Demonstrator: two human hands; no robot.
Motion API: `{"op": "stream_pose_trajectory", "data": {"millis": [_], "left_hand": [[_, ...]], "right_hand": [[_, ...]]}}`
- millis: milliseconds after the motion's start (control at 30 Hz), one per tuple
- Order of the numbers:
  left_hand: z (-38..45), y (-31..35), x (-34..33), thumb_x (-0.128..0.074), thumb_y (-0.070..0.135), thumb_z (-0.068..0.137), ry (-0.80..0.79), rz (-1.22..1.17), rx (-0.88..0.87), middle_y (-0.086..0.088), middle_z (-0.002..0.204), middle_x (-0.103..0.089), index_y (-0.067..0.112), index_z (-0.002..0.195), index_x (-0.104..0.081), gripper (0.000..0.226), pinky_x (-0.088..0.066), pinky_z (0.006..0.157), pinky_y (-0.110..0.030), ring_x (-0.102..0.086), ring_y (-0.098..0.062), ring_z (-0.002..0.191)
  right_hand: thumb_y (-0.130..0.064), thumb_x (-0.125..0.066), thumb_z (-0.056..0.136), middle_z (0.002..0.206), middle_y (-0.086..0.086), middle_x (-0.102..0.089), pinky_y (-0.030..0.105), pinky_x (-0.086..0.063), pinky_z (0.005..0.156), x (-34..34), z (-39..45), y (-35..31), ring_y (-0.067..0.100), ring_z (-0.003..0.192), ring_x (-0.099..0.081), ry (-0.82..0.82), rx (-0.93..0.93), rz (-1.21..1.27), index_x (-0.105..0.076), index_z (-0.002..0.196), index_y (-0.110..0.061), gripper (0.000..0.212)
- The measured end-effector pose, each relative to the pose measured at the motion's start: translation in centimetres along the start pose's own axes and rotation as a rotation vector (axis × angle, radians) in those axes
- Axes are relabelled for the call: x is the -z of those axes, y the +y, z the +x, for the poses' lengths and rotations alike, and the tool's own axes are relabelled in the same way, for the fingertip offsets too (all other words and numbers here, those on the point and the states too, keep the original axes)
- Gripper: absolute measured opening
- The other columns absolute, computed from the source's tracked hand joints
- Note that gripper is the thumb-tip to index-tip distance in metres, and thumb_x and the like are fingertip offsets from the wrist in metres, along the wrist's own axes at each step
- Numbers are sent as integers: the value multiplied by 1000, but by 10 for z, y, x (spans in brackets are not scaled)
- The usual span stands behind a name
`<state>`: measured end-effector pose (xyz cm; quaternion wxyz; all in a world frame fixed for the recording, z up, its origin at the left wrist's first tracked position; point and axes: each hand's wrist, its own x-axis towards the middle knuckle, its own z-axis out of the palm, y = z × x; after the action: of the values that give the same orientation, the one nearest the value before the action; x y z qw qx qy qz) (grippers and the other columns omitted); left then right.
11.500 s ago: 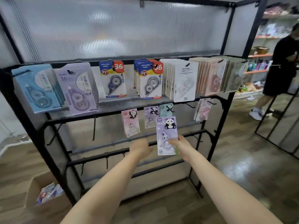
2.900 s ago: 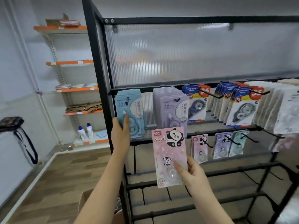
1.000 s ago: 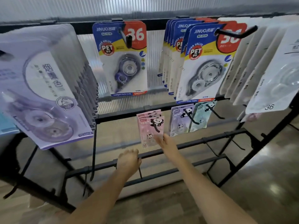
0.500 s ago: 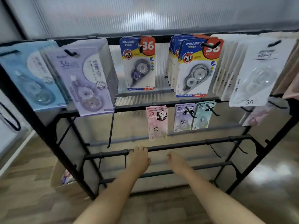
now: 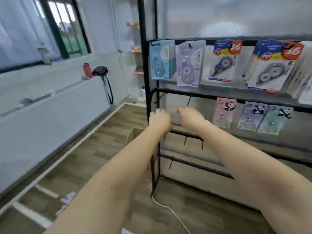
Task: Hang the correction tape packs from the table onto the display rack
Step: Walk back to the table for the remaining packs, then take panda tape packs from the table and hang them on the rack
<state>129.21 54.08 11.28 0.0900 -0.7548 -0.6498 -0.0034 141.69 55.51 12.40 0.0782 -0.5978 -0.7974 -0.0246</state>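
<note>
Both hands raised empty in front of rack's left end; left hand point(image 5: 159, 121) beside the black corner post point(image 5: 145, 68), right hand point(image 5: 190, 117) just below a bare hook point(image 5: 189, 101) on the second rail; fingers loosely curled, gripping nothing, so both grips read as open, though blurred by motion. Packs hung by punched holes on hooks, faces out, sorted by colour: blue pack point(image 5: 160, 60) and lilac pack point(image 5: 189, 64) on top rail; pink panda pack point(image 5: 223, 112), purple panda pack point(image 5: 251, 115) and mint panda pack point(image 5: 274, 119) on second rail, well right of right hand, untouched. No loose pack within either grip; white counter point(image 5: 50, 105) far left, no packs made out on it; probably between packs, next fetch pending.
</note>
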Motion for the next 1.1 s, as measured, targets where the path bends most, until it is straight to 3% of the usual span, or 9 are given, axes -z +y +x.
{"op": "stream_pose_trajectory", "data": {"millis": [133,333,433,567,833,1100], "left_hand": [[-60,-110,8,-46,27,96,-28,39,214,-14,140,-43,8,134,-43,42,-33,104,-41,-37,-30,132],[-184,-277,-10,-45,32,98,-189,46,534,-16,137,-46,6,134,-44,45,-37,101,-41,-43,-32,126],[-259,-355,-14,-43,35,99,-253,62,696,-15,141,-44,6,137,-42,48,-36,103,-41,-41,-32,129],[-364,-446,-24,-40,36,100,-311,109,870,-13,143,-42,8,139,-39,48,-34,103,-42,-39,-30,131],[-539,-572,-71,-44,42,97,-389,-14,1181,-13,139,-46,10,135,-43,50,-36,102,-42,-41,-29,129],[-641,-677,-128,-42,36,95,-436,-122,1409,-10,137,-47,13,135,-45,47,-34,105,-42,-41,-27,128]], "right_hand": [[-12,-41,97,130,16,-50,39,-40,94,6,13,-120,31,122,-45,34,267,-54,-45,128,-4,32],[-11,-39,99,135,15,-46,38,-37,100,-19,9,-320,30,127,-41,-55,582,4,-41,132,-3,35],[-9,-40,97,134,17,-46,39,-38,99,-34,-2,-432,32,125,-43,-168,715,24,-40,133,-3,36],[-20,-45,97,139,17,-44,37,-37,102,-52,-29,-578,32,127,-42,-297,867,91,-38,137,-4,43],[-25,-50,96,140,15,-44,39,-37,106,-111,-100,-788,31,128,-42,-470,1119,103,-40,137,-4,47],[-24,-49,95,139,15,-46,38,-40,103,-173,-117,-952,31,126,-45,-614,1264,-6,-41,137,-6,47]]}}
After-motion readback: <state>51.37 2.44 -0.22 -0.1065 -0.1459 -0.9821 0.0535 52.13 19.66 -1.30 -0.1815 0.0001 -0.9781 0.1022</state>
